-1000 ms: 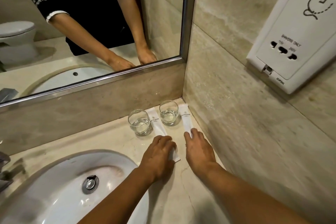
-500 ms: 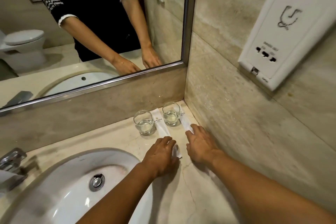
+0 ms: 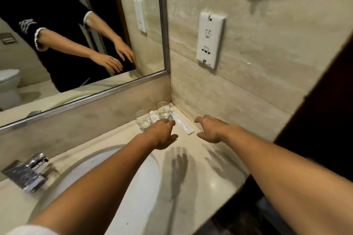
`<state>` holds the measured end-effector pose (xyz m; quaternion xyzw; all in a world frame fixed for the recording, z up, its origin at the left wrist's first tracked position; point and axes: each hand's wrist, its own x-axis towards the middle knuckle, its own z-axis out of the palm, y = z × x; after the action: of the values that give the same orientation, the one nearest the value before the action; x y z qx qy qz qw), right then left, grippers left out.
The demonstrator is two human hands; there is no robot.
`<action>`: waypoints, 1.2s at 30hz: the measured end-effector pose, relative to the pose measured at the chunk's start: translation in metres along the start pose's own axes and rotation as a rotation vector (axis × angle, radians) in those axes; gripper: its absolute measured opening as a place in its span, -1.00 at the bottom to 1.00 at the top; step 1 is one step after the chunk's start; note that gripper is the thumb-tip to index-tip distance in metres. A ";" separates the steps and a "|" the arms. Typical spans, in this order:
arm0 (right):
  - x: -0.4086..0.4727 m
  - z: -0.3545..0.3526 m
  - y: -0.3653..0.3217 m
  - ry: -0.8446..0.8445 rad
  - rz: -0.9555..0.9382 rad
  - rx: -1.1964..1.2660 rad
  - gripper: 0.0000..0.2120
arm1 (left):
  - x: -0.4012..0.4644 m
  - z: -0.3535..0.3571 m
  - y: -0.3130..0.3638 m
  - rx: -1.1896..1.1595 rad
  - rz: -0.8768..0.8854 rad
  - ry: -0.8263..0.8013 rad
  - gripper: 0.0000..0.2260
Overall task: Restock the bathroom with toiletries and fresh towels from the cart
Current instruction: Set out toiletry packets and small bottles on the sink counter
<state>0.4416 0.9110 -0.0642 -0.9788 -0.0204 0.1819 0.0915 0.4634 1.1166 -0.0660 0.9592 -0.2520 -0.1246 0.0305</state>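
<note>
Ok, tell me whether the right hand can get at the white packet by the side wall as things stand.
Probably yes. The right hand hovers open just beside the white packet, which lies flat on the counter along the side wall. Nothing sits between them; the nearer glass stands at the packet's far end, and the left hand is on its other side.

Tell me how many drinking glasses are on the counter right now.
2. One glass stands just past the left hand; the other glass stands nearer the wall corner, beside a white sachet. Nothing suggests a third hidden.
</note>
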 end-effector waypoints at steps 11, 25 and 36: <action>-0.163 -0.020 0.036 0.134 0.140 0.036 -0.53 | -0.051 -0.028 0.111 0.014 0.270 0.026 -0.56; -0.362 -0.033 0.187 0.211 0.406 0.070 -0.62 | -0.076 -0.051 0.360 0.084 0.550 -0.005 -0.68; -0.511 -0.018 0.341 0.250 0.617 0.114 -0.59 | -0.065 -0.028 0.555 0.026 0.696 -0.028 -0.55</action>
<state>-0.0264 0.5359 0.0686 -0.9469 0.2984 0.0802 0.0887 0.1518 0.6651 0.0426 0.8143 -0.5659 -0.1166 0.0554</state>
